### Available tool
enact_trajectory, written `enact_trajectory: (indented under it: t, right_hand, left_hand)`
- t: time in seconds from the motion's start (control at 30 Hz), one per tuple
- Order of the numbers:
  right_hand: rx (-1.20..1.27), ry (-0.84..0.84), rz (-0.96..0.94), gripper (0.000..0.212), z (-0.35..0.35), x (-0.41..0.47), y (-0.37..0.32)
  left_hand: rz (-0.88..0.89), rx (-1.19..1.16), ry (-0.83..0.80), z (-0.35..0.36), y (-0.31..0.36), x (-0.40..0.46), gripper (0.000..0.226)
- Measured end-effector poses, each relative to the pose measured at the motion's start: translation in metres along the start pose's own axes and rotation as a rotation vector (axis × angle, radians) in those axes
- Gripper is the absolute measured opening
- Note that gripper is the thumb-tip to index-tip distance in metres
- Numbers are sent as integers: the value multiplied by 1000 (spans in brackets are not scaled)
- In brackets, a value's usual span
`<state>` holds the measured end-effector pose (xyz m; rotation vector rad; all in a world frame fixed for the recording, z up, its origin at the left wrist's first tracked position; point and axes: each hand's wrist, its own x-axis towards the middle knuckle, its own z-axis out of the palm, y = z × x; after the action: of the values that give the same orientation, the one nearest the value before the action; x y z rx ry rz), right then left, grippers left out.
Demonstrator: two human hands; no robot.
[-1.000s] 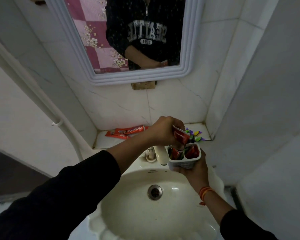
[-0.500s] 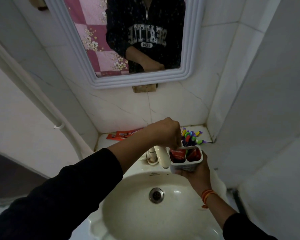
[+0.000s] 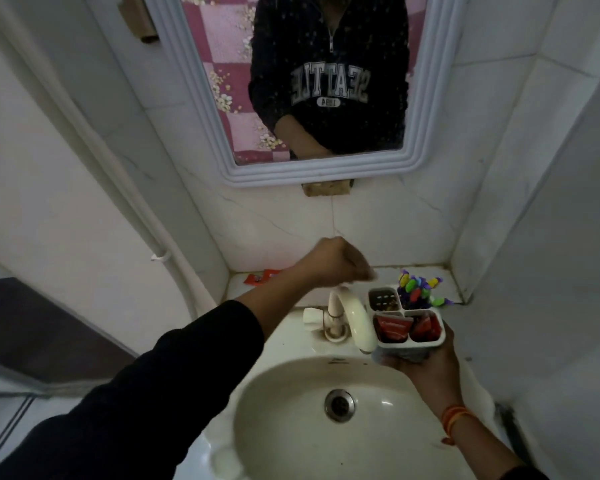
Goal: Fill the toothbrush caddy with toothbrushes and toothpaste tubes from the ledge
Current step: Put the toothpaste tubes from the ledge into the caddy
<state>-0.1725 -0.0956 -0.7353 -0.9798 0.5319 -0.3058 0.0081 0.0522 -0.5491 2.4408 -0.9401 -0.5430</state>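
My right hand (image 3: 426, 367) holds a white four-compartment toothbrush caddy (image 3: 409, 347) from below, over the right rim of the basin. Two red toothpaste tubes (image 3: 392, 330) stand in its two near compartments. Colourful toothbrushes (image 3: 418, 289) fill the far right compartment, and the far left compartment looks empty. My left hand (image 3: 336, 261) hovers above the ledge (image 3: 378, 271), left of the caddy, fingers curled loosely and blurred, with nothing visible in them. More red toothpaste tubes (image 3: 262, 277) lie at the ledge's left end, partly hidden by my left forearm.
A cream tap (image 3: 352, 317) stands just left of the caddy, above a white basin (image 3: 291, 427) with a metal drain (image 3: 340, 405). A framed mirror (image 3: 201, 109) hangs above the ledge. Tiled walls close in at the right, and a white pipe (image 3: 125, 199) runs down the left wall.
My left hand pushed a red tube down into the caddy, let go of it and lifted away to the left. The caddy dropped slightly and its far compartments came into view.
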Motion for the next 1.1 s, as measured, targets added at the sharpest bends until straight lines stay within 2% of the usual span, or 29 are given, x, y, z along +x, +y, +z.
enact_trajectory:
  t: [0.07,0.1,0.17,0.2,0.27,0.3,0.37,0.43,0.47,0.53,0.57,0.63,0.73,0.87,0.9,1.0,1.1]
  right_hand:
    - [50,42,-26,94,2,-3,-3]
    - [91,59,-11,96,4,-5,-6]
    - [85,57,-25,64,1,-2,0]
    - [73,49,-4,57,0,-1,1]
    - [135,62,67,75,1,4,1]
    - [229,52,167,84,4,5,-2]
    - [407,61,255,88,6,5,-4]
    - [518,99,211,72,-2,7,-1]
    - [423,119,168,64,-2,7,0]
    - [378,62,189,76,4,6,-4]
    - [434,45,222,84,6,7,-7]
    - [504,68,239,83,5,7,-6]
    - [453,71,224,85,6,8,-2]
    - [543,48,265,75,7,6,-5]
    - [572,23,275,77,6,5,-6]
    - [508,-22,273,106,11,2,-7]
    - [528,-54,289,108,11,2,-6]
  left_hand:
    - [-81,107,142,-7,-43,7,23]
    - [-134,196,150,-7,-64,9,24]
    - [-256,347,55,-2,-98,14,35]
    - [-305,395,-4,3,-111,16,42]
    - [-370,414,-68,13,-127,20,53]
    - [-385,422,-72,19,-132,22,56]
    - [-383,472,-53,31,-134,28,58]
    - [-360,560,-9,42,-132,33,51]
    - [-357,599,23,44,-130,35,43]
    - [-349,658,78,47,-129,41,35]
    - [-337,684,92,47,-130,43,33]
    - [-306,719,100,47,-130,43,32]
    - [-290,721,108,46,-127,41,33]
    - [-314,574,116,47,-127,41,41]
    - [-315,561,117,47,-127,41,43]
    - [-274,646,99,48,-123,42,39]
    - [-179,774,75,45,-119,41,38]
